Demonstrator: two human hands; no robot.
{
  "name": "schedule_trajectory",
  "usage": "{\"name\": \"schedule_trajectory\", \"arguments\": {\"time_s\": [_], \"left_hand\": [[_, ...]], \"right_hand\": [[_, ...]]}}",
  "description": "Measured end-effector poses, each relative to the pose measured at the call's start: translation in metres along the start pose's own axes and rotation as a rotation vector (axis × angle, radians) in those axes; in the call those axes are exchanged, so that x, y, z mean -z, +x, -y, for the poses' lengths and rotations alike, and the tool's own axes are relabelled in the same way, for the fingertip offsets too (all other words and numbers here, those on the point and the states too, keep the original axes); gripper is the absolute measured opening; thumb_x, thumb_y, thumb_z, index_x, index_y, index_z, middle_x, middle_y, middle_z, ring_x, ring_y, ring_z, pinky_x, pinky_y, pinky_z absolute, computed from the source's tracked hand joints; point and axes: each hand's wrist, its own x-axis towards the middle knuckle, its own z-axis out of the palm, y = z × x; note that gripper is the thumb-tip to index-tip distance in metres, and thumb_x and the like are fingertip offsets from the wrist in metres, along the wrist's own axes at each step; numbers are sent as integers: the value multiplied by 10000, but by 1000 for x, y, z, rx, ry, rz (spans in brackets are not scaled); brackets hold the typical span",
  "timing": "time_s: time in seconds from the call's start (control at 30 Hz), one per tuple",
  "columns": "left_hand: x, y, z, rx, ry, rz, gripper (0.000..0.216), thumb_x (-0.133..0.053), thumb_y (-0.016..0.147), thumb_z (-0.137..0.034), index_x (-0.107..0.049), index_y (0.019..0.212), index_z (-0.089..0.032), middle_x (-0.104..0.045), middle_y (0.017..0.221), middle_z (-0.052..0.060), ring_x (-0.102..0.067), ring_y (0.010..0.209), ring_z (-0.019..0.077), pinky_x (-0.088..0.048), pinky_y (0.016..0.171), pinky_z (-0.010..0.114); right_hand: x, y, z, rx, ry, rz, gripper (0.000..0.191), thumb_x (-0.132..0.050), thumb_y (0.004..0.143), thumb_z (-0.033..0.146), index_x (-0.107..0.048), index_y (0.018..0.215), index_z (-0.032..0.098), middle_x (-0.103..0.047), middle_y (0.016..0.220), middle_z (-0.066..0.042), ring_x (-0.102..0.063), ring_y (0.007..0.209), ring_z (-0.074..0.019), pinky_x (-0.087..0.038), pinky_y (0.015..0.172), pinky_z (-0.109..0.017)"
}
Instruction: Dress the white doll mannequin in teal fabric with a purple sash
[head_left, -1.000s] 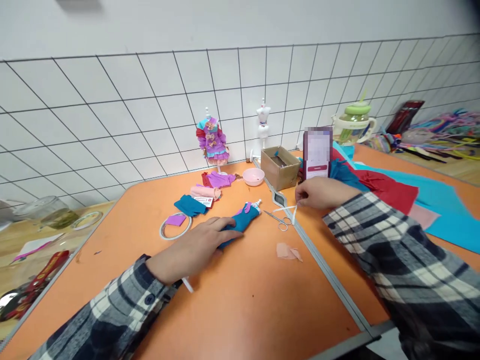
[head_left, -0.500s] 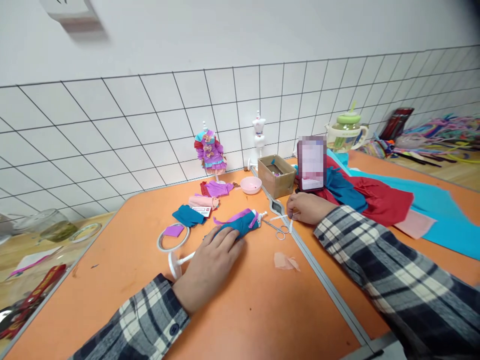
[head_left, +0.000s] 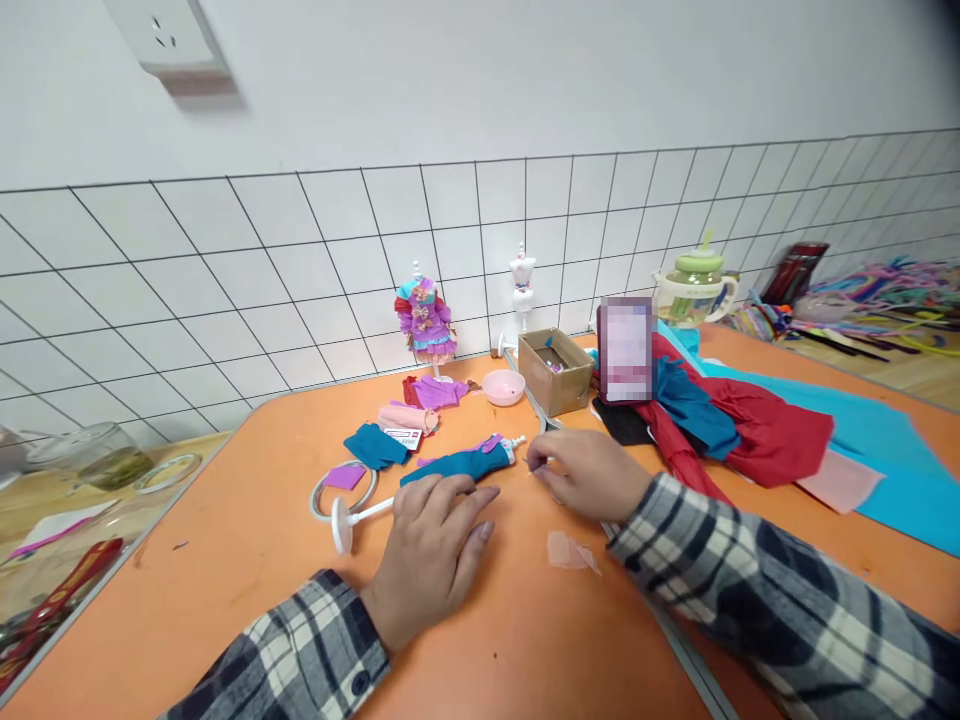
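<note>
A small dress form [head_left: 480, 460] lies on its side, wrapped in teal fabric with purple trim. Its white stand [head_left: 344, 525] points to the left. My left hand [head_left: 439, 550] rests at its lower edge, thumb apart from the slightly curled fingers, not wrapped round it. To the right of the form's neck, my right hand [head_left: 589, 475] has thumb and fingertips pinched together. Something thin and grey shows at those fingertips, too small to make out. A scrap of sheer pink fabric [head_left: 571, 552] lies below the right hand.
Behind are a pink bowl [head_left: 503, 388], a cardboard box [head_left: 556, 375], a phone [head_left: 627, 352], a dressed form [head_left: 426, 320] and a bare form [head_left: 522, 285]. A tape roll [head_left: 319, 510] and teal cloth [head_left: 375, 446] lie left; red cloth [head_left: 780, 430] spreads right.
My right hand has moved left, over where the scissors and white strip lay; both are now hidden. My left hand has lifted its fingers and thumb off the teal fabric. The view has tilted up.
</note>
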Motion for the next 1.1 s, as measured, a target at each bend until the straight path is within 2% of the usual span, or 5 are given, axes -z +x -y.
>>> {"name": "schedule_trajectory", "arguments": {"time_s": [0.4,0.53,0.67,0.8,1.1], "left_hand": [[6,0,-8,33,14,73,184,-473,916,-239,-635,833,-215,-672,939,36,-525,901,234,-300,778,437],[6,0,-8,84,-107,120,164,-486,895,-219,-623,807,-199,-635,903,55,-504,916,239,-342,792,427],[2,-2,-5,116,-210,176,126,-509,875,-192,-623,822,-194,-616,922,56,-498,914,231,-371,797,416],[-1,-5,-4,133,-278,214,128,-514,888,-186,-634,845,-200,-615,950,52,-499,923,223,-385,794,400],[-1,-6,-4,131,-319,258,128,-537,897,-203,-656,851,-207,-613,959,47,-498,936,218,-398,794,383]], "right_hand": [[-42,-11,50,40,195,-22,96,-532,853,174,-613,885,214,-686,868,-14,-627,833,-184,-421,717,-286],[-38,-10,49,51,230,-53,339,-572,848,228,-568,1186,256,-697,892,5,-644,837,-190,-448,737,-297],[-9,-6,12,30,22,-429,400,-528,878,270,-531,1275,220,-681,1006,-64,-610,940,-228,-457,849,-349],[30,-8,-54,-313,-398,-864,334,-468,861,229,-582,1164,148,-635,1133,-154,-527,1144,-322,-360,1020,-465],[29,0,-106,-423,-580,-730,565,-380,891,272,-356,1427,97,-633,1204,-153,-245,1437,-299,-36,1154,-571]]}}
